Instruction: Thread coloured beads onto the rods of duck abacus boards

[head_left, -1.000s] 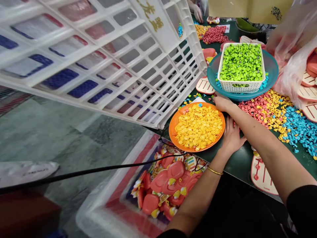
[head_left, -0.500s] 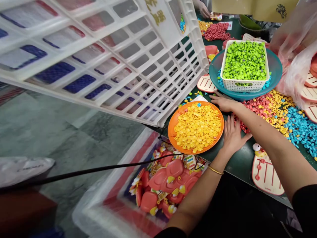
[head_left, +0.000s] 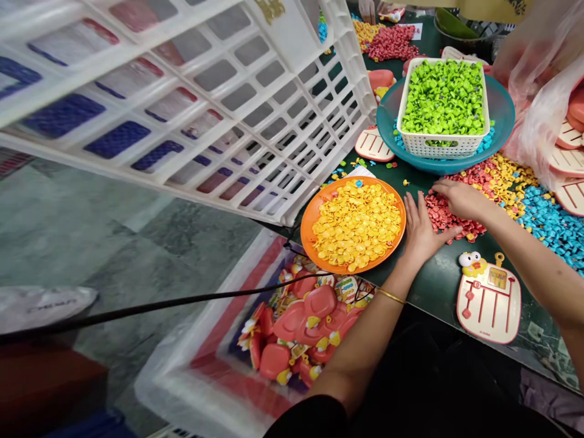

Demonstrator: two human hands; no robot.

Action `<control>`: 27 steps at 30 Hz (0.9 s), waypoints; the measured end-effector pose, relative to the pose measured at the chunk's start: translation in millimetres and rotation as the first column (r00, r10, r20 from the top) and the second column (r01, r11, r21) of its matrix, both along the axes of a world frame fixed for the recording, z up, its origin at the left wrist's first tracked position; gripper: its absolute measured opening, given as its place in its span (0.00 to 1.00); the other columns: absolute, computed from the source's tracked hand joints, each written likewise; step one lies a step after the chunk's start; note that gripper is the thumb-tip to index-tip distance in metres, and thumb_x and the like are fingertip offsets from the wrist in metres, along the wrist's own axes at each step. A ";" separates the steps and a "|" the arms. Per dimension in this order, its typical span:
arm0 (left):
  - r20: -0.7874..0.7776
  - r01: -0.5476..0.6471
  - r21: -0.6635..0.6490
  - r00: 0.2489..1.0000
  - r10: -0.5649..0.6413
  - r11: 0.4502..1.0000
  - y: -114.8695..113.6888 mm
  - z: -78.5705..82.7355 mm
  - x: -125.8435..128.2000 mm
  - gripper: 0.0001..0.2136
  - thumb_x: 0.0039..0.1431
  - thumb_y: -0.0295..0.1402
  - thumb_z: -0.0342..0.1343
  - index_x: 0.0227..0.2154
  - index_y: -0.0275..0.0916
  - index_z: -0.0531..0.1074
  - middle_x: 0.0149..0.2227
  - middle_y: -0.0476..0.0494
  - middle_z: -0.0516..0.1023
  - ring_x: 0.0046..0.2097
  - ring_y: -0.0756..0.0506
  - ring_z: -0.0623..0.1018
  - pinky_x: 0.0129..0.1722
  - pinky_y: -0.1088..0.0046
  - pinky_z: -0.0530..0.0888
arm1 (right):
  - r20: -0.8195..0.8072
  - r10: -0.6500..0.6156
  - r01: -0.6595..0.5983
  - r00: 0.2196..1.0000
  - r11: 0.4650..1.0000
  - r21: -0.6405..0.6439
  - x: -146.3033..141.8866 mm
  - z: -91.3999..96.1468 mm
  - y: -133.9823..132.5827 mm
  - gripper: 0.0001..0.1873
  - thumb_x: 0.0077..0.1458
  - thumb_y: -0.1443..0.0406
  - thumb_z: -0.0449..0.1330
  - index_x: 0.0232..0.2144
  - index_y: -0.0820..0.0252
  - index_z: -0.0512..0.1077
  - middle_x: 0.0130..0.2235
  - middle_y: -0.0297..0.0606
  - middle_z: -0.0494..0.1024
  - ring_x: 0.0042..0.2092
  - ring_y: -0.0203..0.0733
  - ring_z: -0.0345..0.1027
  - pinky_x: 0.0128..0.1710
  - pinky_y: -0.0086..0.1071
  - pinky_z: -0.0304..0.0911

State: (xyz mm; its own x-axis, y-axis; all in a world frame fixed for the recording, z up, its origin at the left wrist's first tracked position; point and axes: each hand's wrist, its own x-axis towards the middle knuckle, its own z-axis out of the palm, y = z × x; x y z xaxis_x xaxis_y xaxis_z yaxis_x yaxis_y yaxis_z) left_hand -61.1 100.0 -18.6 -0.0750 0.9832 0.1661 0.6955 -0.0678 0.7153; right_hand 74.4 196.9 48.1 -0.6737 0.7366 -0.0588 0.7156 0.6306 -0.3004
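Note:
My left hand (head_left: pixel 420 231) lies flat and open on the green table (head_left: pixel 438 292), its fingers against the right rim of an orange plate (head_left: pixel 306 220) heaped with small yellow pieces (head_left: pixel 356 222). My right hand (head_left: pixel 460 198) rests palm down on a pile of small red pieces (head_left: pixel 438 214), fingers curled; what is under them is hidden. A cream toy board with a duck head (head_left: pixel 489 299) lies near the table's front edge.
A white lattice crate (head_left: pixel 191 103) leans over the table's left side. A teal bowl (head_left: pixel 499 115) holds a white basket of green pieces (head_left: pixel 443 97). Yellow pieces (head_left: pixel 506 179) and blue pieces (head_left: pixel 550 222) lie at right. A floor bin holds red toys (head_left: pixel 301 328). Another person's hand (head_left: pixel 367 9) is at the far end.
My right hand has drawn back from beside the orange plate's far rim to the red pile at right. My left hand has stayed against the plate's right rim.

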 end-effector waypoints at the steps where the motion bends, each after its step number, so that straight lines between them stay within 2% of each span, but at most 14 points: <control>1: 0.034 -0.039 0.004 0.999 0.039 0.999 8.2 1.4 0.8 0.58 0.46 0.63 0.61 0.70 0.35 0.40 0.72 0.22 0.37 0.73 0.28 0.39 0.68 0.43 0.48 | -0.037 -0.021 0.022 0.999 1.000 0.019 1.2 2.4 1.4 0.31 0.53 0.78 0.50 0.58 0.63 0.70 0.62 0.45 0.70 0.61 0.47 0.66 0.60 0.39 0.64; 4: 0.079 -0.154 -0.016 0.985 0.154 0.988 37.2 8.0 3.8 0.44 0.58 0.58 0.55 0.68 0.34 0.50 0.71 0.23 0.44 0.73 0.31 0.43 0.69 0.45 0.49 | -0.149 -0.100 0.113 0.984 0.990 0.079 16.3 9.6 1.9 0.29 0.53 0.77 0.49 0.56 0.63 0.73 0.58 0.45 0.75 0.58 0.48 0.68 0.60 0.40 0.64; 7: 0.057 -0.243 -0.074 0.967 0.247 0.967 65.2 12.9 7.7 0.33 0.66 0.53 0.46 0.65 0.34 0.57 0.69 0.25 0.54 0.72 0.32 0.51 0.68 0.43 0.49 | -0.224 -0.196 0.221 0.955 0.971 0.091 52.6 15.5 -15.8 0.25 0.57 0.74 0.48 0.52 0.61 0.75 0.54 0.46 0.78 0.55 0.49 0.71 0.58 0.43 0.65; 9: 0.031 -0.227 -0.095 0.972 0.231 0.969 77.6 13.2 12.2 0.28 0.69 0.49 0.43 0.63 0.34 0.61 0.67 0.27 0.60 0.71 0.33 0.55 0.68 0.43 0.50 | -0.237 -0.254 0.272 0.938 0.961 0.046 80.9 17.4 -40.5 0.21 0.60 0.71 0.49 0.50 0.61 0.76 0.51 0.46 0.79 0.53 0.50 0.72 0.56 0.44 0.66; 12: 0.037 -0.078 -0.112 0.996 0.083 0.991 81.2 12.2 20.8 0.25 0.71 0.44 0.40 0.61 0.33 0.64 0.65 0.29 0.65 0.69 0.36 0.59 0.69 0.50 0.52 | -0.243 -0.340 0.341 0.909 0.939 -0.038 111.9 14.8 -84.9 0.18 0.63 0.66 0.50 0.49 0.61 0.76 0.50 0.47 0.79 0.52 0.50 0.72 0.54 0.44 0.67; 15: 0.068 0.091 -0.120 0.994 -0.083 0.989 68.6 14.2 24.5 0.23 0.72 0.40 0.37 0.60 0.34 0.67 0.64 0.35 0.68 0.68 0.42 0.63 0.69 0.61 0.55 | -0.222 -0.444 0.436 0.868 0.896 -0.086 117.9 5.5 -115.7 0.17 0.62 0.64 0.54 0.49 0.61 0.76 0.48 0.47 0.78 0.48 0.49 0.73 0.49 0.42 0.68; 17: 0.090 0.182 -0.121 0.981 -0.172 0.976 55.8 16.9 21.9 0.23 0.72 0.40 0.37 0.60 0.36 0.68 0.64 0.40 0.68 0.67 0.46 0.64 0.69 0.68 0.56 | -0.186 -0.495 0.484 0.849 0.869 -0.104 108.5 -2.2 -122.6 0.16 0.60 0.63 0.58 0.49 0.60 0.76 0.44 0.46 0.78 0.43 0.48 0.73 0.45 0.40 0.68; 19: 0.132 0.285 -0.120 0.954 -0.269 0.951 42.6 19.2 18.2 0.24 0.72 0.42 0.35 0.60 0.38 0.67 0.65 0.43 0.67 0.68 0.48 0.63 0.69 0.70 0.56 | -0.157 -0.521 0.507 0.839 0.853 -0.123 92.2 -8.4 -121.3 0.16 0.57 0.61 0.62 0.48 0.59 0.76 0.42 0.44 0.78 0.41 0.47 0.73 0.43 0.39 0.67; 21: 0.173 0.355 -0.099 0.926 -0.335 0.930 29.9 21.2 17.1 0.26 0.72 0.45 0.34 0.62 0.39 0.65 0.67 0.43 0.64 0.69 0.47 0.60 0.70 0.66 0.55 | -0.140 -0.541 0.527 0.829 0.841 -0.124 74.9 -11.7 -116.5 0.16 0.57 0.60 0.63 0.47 0.59 0.76 0.42 0.45 0.78 0.41 0.48 0.72 0.42 0.39 0.66; 24: 0.183 0.297 0.035 0.937 -0.298 0.954 8.2 29.0 18.9 0.28 0.72 0.48 0.31 0.61 0.40 0.66 0.67 0.40 0.63 0.70 0.45 0.58 0.69 0.61 0.58 | -0.124 -0.546 0.540 0.828 0.838 -0.084 61.8 -12.1 -111.6 0.12 0.58 0.63 0.61 0.43 0.60 0.77 0.42 0.46 0.77 0.41 0.48 0.72 0.42 0.38 0.65; 27: 0.089 0.170 0.237 0.977 -0.196 0.957 -24.0 46.5 4.5 0.25 0.71 0.49 0.36 0.56 0.44 0.70 0.65 0.42 0.66 0.71 0.42 0.57 0.69 0.54 0.57 | -0.164 -0.532 0.534 0.830 0.845 -0.038 73.2 -12.8 -114.6 0.10 0.59 0.67 0.57 0.38 0.60 0.78 0.40 0.45 0.77 0.41 0.47 0.72 0.43 0.37 0.65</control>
State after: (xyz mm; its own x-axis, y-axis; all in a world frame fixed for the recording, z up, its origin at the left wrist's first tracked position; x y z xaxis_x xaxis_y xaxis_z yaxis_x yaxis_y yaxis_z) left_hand -56.6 76.1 27.9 0.0718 0.9193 0.3870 0.5734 -0.3555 0.7381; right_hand 147.6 82.3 35.3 -0.1755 0.9842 0.0243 0.8834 0.1684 -0.4373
